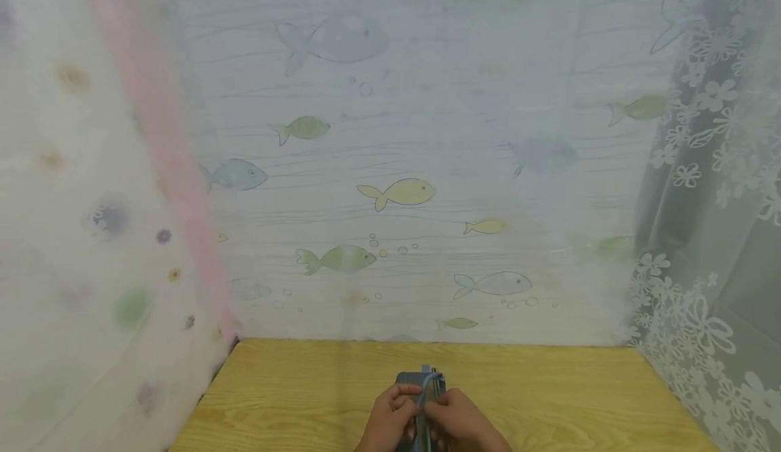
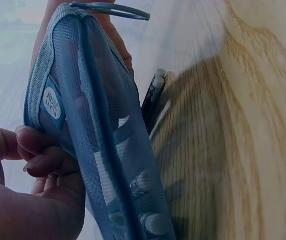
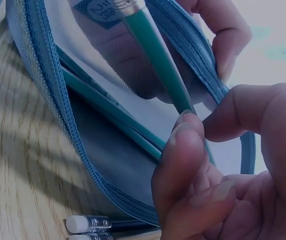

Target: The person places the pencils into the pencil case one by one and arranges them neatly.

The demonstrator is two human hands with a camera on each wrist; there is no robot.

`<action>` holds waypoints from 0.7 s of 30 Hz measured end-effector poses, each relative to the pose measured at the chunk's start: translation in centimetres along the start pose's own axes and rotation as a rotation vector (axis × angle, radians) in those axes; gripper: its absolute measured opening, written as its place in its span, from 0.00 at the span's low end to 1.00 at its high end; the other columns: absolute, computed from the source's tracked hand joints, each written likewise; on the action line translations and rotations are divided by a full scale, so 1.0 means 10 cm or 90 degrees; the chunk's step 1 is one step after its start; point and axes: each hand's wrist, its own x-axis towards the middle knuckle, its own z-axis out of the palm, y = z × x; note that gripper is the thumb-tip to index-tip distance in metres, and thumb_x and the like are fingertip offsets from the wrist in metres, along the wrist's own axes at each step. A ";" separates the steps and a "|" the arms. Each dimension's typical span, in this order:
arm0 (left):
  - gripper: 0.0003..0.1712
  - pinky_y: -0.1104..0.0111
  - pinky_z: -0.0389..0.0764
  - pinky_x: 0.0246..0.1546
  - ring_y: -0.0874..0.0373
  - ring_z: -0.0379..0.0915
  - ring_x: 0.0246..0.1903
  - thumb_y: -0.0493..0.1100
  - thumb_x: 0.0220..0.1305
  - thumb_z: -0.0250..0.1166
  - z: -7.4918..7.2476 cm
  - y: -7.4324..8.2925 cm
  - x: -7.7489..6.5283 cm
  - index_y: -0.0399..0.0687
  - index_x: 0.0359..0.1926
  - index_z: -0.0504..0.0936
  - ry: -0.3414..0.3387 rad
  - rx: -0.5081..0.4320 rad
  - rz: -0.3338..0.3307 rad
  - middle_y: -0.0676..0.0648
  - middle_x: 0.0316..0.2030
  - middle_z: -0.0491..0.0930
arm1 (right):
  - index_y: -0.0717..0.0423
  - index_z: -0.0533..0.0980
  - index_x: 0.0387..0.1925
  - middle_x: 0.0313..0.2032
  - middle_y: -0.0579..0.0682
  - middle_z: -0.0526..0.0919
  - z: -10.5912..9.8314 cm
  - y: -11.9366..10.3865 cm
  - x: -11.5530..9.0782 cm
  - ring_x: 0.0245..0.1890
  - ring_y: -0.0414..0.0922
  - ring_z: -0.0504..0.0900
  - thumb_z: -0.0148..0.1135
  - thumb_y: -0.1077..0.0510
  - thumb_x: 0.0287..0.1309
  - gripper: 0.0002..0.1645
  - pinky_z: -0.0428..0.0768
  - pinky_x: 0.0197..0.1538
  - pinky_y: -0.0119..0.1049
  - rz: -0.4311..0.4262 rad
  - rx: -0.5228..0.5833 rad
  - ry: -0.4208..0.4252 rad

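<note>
A blue mesh zip pencil case stands at the front middle of the table, its zip undone. My left hand grips its edge near a small label, and fingers behind the mesh show in the right wrist view. Between thumb and fingertips, my right hand pinches a green pencil with a silver metal end, within the case opening. More green pencils lie inside. Through the mesh, white eraser ends show in the left wrist view.
Dark pencils with white erasers lie on the wood-grain table close beside the case. A fish-print curtain hangs behind the table, a pink-striped one at left and a lace one at right.
</note>
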 end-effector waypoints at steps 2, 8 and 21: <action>0.21 0.71 0.71 0.24 0.62 0.68 0.18 0.34 0.67 0.58 0.00 0.00 0.00 0.33 0.59 0.79 0.000 -0.001 -0.001 0.54 0.20 0.72 | 0.55 0.77 0.19 0.16 0.44 0.74 -0.01 0.00 -0.01 0.15 0.38 0.69 0.55 0.58 0.67 0.18 0.70 0.21 0.30 -0.002 -0.012 0.009; 0.21 0.72 0.72 0.24 0.62 0.68 0.18 0.33 0.66 0.58 0.01 0.02 -0.01 0.31 0.59 0.78 0.004 -0.003 0.005 0.54 0.21 0.72 | 0.57 0.78 0.20 0.16 0.44 0.75 -0.02 -0.01 -0.01 0.15 0.39 0.72 0.56 0.58 0.66 0.18 0.71 0.22 0.30 -0.018 -0.058 0.033; 0.21 0.72 0.71 0.24 0.63 0.67 0.19 0.34 0.66 0.57 0.01 0.02 0.00 0.32 0.59 0.78 0.006 -0.008 -0.001 0.55 0.21 0.71 | 0.64 0.83 0.23 0.20 0.49 0.85 0.01 0.02 0.02 0.14 0.39 0.76 0.59 0.60 0.66 0.17 0.75 0.23 0.31 -0.052 -0.078 0.026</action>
